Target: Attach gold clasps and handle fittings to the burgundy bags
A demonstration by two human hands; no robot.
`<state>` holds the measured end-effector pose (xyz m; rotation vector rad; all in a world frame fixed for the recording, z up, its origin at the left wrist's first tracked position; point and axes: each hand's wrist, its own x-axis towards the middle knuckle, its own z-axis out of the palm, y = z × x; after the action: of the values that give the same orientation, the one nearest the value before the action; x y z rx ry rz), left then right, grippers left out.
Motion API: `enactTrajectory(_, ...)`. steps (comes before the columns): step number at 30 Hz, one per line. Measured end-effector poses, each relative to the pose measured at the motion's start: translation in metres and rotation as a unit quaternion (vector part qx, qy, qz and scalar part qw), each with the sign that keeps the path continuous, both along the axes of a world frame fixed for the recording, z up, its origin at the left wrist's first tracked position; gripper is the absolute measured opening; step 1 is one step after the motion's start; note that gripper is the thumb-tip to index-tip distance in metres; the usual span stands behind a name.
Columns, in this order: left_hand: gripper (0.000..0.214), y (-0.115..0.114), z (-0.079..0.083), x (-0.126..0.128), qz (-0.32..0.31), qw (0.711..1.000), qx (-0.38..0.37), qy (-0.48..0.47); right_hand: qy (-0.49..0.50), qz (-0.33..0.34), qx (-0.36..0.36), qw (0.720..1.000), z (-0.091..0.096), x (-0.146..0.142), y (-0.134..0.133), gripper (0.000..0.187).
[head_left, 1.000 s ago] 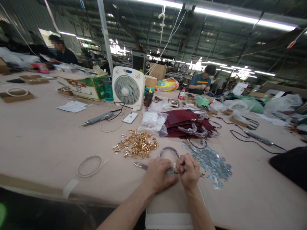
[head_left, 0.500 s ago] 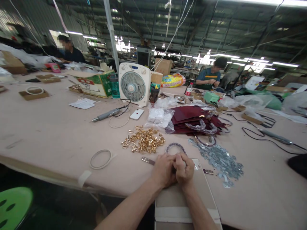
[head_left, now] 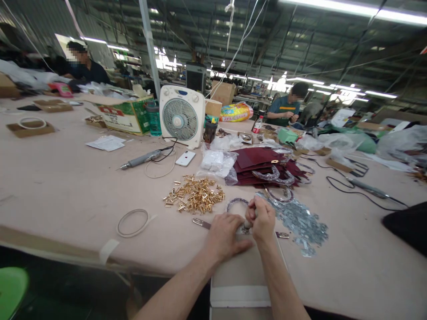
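Note:
My left hand [head_left: 224, 236] lies curled on the table edge, pressing down on a small part that its fingers hide. My right hand [head_left: 260, 222] is closed round an upright tool handle whose tip meets that part. Both hands rest at the top of a pale board [head_left: 243, 275] in front of me. Just beyond them lie a wrapped curved handle [head_left: 235, 203], a flat metal strip [head_left: 199, 222], a heap of gold fittings [head_left: 195, 197] to the left and a heap of silver plates [head_left: 296, 221] to the right.
A stack of maroon pieces [head_left: 263, 169] with wrapped handles lies behind. Farther back stand a white fan [head_left: 181, 116], a phone [head_left: 185, 158], a power screwdriver [head_left: 140, 160] and a cardboard box [head_left: 122, 116]. A tape ring [head_left: 132, 222] lies left. Two people work at the far side.
My right hand has risen a little and now stands upright over the part beside my left hand. The camera view has shifted slightly.

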<state>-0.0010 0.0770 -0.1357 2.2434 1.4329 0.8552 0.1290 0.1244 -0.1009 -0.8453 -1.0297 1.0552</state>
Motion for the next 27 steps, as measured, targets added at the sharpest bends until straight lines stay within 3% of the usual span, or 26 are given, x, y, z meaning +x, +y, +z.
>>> enactTrajectory(7, 0.039, 0.002, -0.003, 0.000, -0.003, 1.000, -0.002, -0.023, -0.065, 0.037, -0.009, 0.997, -0.006, -0.003, -0.011, 0.039)
enactTrajectory(12, 0.038, 0.003, 0.000, -0.001, -0.005, 1.000, -0.015, 0.001, -0.117, 0.017, 0.016, 0.993, -0.014, -0.007, -0.019, 0.041)
enactTrajectory(19, 0.033, 0.002, 0.000, 0.001, 0.019, 0.999, -0.013, 0.026, -0.280, -0.017, 0.096, 0.955, -0.023, -0.017, -0.024, 0.039)
enactTrajectory(21, 0.034, 0.002, 0.000, 0.000, 0.011, 1.000, -0.014, 0.018, -0.251, -0.016, 0.077, 0.965, -0.023, -0.015, -0.024, 0.040)
enactTrajectory(24, 0.038, 0.001, 0.000, -0.001, -0.003, 1.000, -0.012, -0.004, -0.118, -0.001, 0.009, 0.993, -0.018, -0.005, -0.017, 0.039)
enactTrajectory(27, 0.048, 0.001, -0.001, -0.001, -0.004, 1.000, -0.006, -0.014, -0.006, -0.027, -0.007, 1.000, -0.010, 0.005, -0.008, 0.039)
